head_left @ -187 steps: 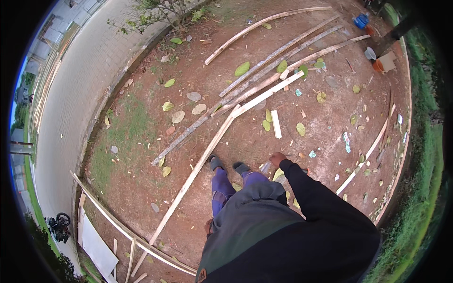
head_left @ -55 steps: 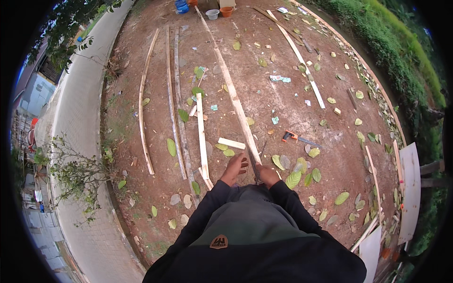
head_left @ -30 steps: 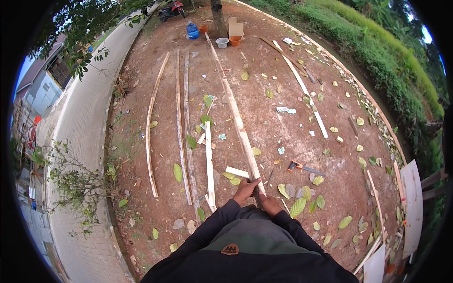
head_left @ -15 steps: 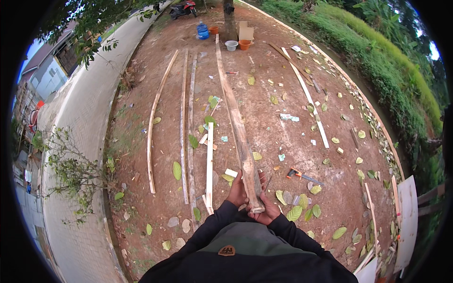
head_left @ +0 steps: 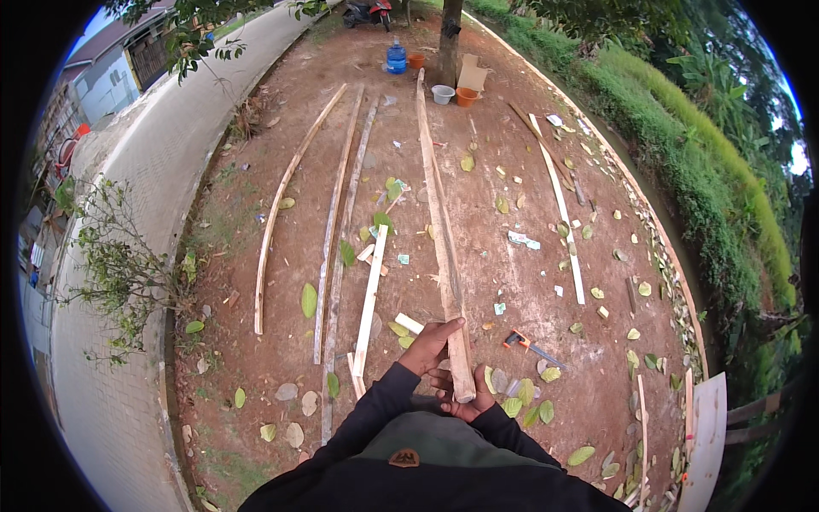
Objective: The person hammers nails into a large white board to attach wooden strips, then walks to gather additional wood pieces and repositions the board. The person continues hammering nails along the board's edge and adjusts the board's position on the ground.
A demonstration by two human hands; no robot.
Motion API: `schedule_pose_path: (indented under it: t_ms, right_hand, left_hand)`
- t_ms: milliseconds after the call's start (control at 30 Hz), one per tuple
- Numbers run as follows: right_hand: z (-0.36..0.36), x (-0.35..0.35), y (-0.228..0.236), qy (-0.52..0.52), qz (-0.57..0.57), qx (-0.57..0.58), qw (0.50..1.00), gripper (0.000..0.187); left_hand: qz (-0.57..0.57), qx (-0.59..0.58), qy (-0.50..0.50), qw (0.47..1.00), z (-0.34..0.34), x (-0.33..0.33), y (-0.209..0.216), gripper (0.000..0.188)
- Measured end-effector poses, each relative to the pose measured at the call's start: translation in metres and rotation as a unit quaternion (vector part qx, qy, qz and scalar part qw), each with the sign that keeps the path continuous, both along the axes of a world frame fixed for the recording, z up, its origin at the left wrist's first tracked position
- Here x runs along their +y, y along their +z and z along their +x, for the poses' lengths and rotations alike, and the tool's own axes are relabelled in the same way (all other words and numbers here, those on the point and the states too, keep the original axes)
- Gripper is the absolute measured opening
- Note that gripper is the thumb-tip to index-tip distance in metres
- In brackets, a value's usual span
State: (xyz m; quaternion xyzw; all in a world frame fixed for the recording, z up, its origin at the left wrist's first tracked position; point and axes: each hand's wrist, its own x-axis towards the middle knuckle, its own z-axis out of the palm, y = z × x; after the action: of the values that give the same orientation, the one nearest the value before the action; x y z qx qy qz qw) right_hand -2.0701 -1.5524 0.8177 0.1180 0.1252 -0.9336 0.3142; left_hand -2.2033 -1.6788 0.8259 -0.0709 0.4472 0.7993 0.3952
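Note:
A long, rough wooden plank [head_left: 444,256] stretches away from me, its near end raised in front of my body. My left hand [head_left: 432,345] grips it from the left, with the thumb side up against the wood near that end. Under and beside the end, my right hand [head_left: 474,399] supports the plank, its fingers curled beneath and partly hidden by it. Left of the plank lies a pale sawn strip [head_left: 371,299], and a short pale offcut [head_left: 409,323] is close to my left hand. On the right lies a tool [head_left: 531,346] with an orange-and-black end and a narrow grey bar.
Several long strips, including a curved one [head_left: 281,196], lie on the reddish dirt at left. Another pale strip [head_left: 563,222] is farther right, among leaves. Buckets [head_left: 466,97] and a blue water jug [head_left: 396,60] stand by a tree [head_left: 449,51]. A paved path [head_left: 162,196] borders the left.
The plank has rolled, so a narrower face shows. My left hand has shifted higher around its left side, while my right hand stays under the near end. The view has tilted.

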Motion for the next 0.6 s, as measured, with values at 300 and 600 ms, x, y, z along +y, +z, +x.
schedule_pose_path:
  t_ms: [300, 600]
  right_hand:
    - [-0.002, -0.003, 0.004, -0.076, 0.234, -0.105, 0.964, 0.032]
    - [-0.001, -0.006, 0.018, -0.074, 0.194, -0.099, 0.973, 0.033]
  left_hand:
    - [-0.184, 0.093, -0.023, 0.978, 0.008, 0.002, 0.0, 0.048]
    - [-0.27, 0.15, -0.038, 0.95, 0.004, 0.002, 0.021, 0.058]
